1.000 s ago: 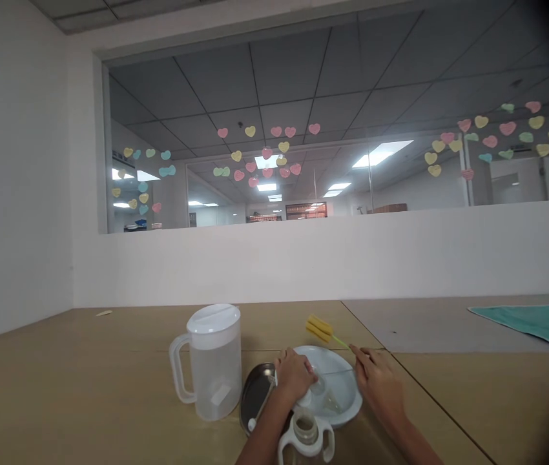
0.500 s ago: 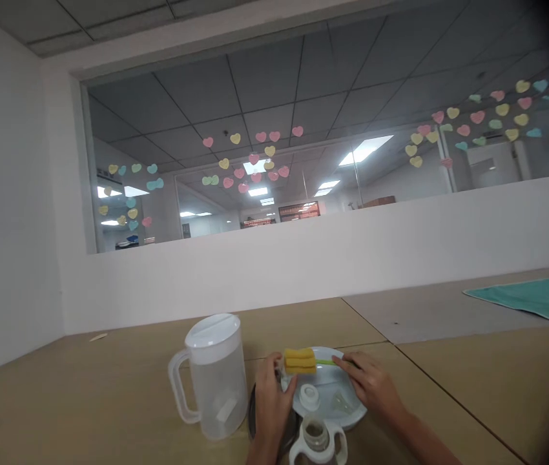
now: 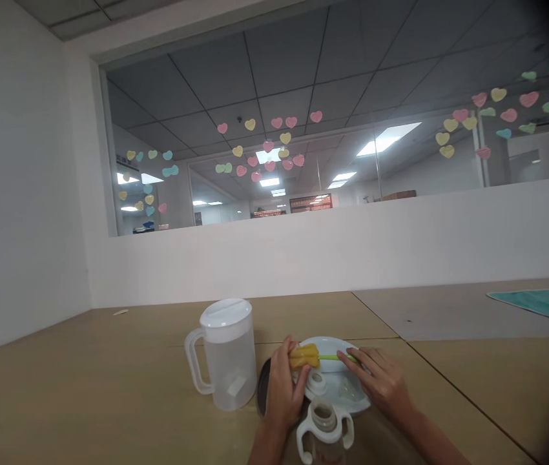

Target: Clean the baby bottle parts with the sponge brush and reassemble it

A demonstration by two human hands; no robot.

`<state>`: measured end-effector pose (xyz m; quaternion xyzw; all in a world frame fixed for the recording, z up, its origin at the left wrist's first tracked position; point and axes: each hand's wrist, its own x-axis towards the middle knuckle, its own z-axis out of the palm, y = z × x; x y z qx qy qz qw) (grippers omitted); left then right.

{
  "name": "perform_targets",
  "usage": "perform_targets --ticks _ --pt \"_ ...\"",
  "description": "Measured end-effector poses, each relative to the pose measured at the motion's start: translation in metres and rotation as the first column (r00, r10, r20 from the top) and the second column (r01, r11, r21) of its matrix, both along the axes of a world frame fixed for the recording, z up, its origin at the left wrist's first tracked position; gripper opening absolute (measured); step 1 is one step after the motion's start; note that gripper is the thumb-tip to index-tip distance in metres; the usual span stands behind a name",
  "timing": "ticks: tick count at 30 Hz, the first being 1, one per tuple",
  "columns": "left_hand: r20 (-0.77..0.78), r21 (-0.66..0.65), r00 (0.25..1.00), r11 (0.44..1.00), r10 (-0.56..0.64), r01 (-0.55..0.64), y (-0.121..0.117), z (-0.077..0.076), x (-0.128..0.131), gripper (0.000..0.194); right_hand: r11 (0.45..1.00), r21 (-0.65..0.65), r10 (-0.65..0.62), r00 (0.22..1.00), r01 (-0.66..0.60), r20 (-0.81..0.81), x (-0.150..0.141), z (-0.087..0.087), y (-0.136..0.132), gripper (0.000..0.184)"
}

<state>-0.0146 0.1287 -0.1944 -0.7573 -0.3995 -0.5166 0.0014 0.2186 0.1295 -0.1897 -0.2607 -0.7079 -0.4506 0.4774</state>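
Both hands are gripping a bottle brush [image 3: 320, 356] lying crosswise over a white plate [image 3: 352, 403]: left hand [image 3: 285, 387] pinching its yellow sponge, right hand [image 3: 382, 382] pinching its green handle, which is pointing right.

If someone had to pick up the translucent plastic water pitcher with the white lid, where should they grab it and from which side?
Probably by the looped handle of the translucent plastic water pitcher, coming from its left. The pitcher stands upright on the tan table, the handle juts out toward open tabletop, and the person's left hand crowds its right.
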Motion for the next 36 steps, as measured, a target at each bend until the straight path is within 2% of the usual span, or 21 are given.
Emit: perform_targets --ticks 3,6,8,10,13,15,17,21,25,28,33,36 --pt "0.233 -0.049 0.972 0.999 0.020 -0.009 0.002 0.001 0.000 0.051 1.000 -0.011 -0.001 1.000 0.001 -0.018 0.003 0.000 0.000 0.045" --pt "0.368 -0.022 0.913 0.983 0.178 -0.182 0.008 0.004 -0.004 0.048 0.998 -0.058 -0.032 0.997 0.027 -0.077 0.009 -0.003 0.003 0.046" --pt "0.373 -0.008 0.883 0.953 0.285 -0.304 0.011 0.006 -0.011 0.048 0.995 -0.094 -0.057 0.989 0.045 -0.133 0.013 -0.006 0.005 0.046" --pt "0.275 0.013 0.898 0.933 0.344 -0.361 0.015 0.006 -0.018 0.045 0.991 -0.117 -0.077 0.981 0.057 -0.177 0.016 -0.008 0.007 0.044" --pt "-0.048 0.057 0.944 0.944 0.327 -0.324 0.019 0.000 -0.027 0.038 0.988 -0.136 -0.102 0.973 0.075 -0.206 0.020 -0.010 0.010 0.040" --pt "-0.226 0.070 0.929 0.956 0.294 -0.286 0.021 -0.006 -0.030 0.045 0.985 -0.148 -0.117 0.971 0.087 -0.207 0.021 -0.011 0.010 0.039" --pt "-0.305 0.051 0.910 0.959 0.281 -0.279 0.024 -0.012 -0.031 0.056 0.983 -0.157 -0.128 0.971 0.096 -0.203 0.021 -0.011 0.011 0.038" --pt "-0.328 -0.075 0.885 0.925 0.330 -0.373 0.028 -0.017 -0.033 0.070 0.980 -0.169 -0.137 0.970 0.103 -0.203 0.021 -0.013 0.013 0.037" --pt "-0.334 -0.214 0.870 0.870 0.363 -0.445 0.027 -0.015 -0.033 0.059 0.978 -0.178 -0.142 0.970 0.107 -0.199 0.021 -0.015 0.014 0.038" --pt "-0.367 -0.262 0.858 0.844 0.361 -0.467 0.024 -0.012 -0.032 0.049 0.974 -0.197 -0.149 0.969 0.110 -0.197 0.022 -0.017 0.015 0.039" --pt "-0.393 -0.211 0.859 0.877 0.329 -0.432 0.023 -0.014 -0.033 0.035 0.975 -0.194 -0.150 0.969 0.112 -0.196 0.022 -0.018 0.017 0.038" --pt "-0.382 -0.146 0.878 0.919 0.290 -0.367 0.027 -0.021 -0.036 0.037 0.977 -0.181 -0.145 0.969 0.109 -0.199 0.021 -0.017 0.018 0.038"
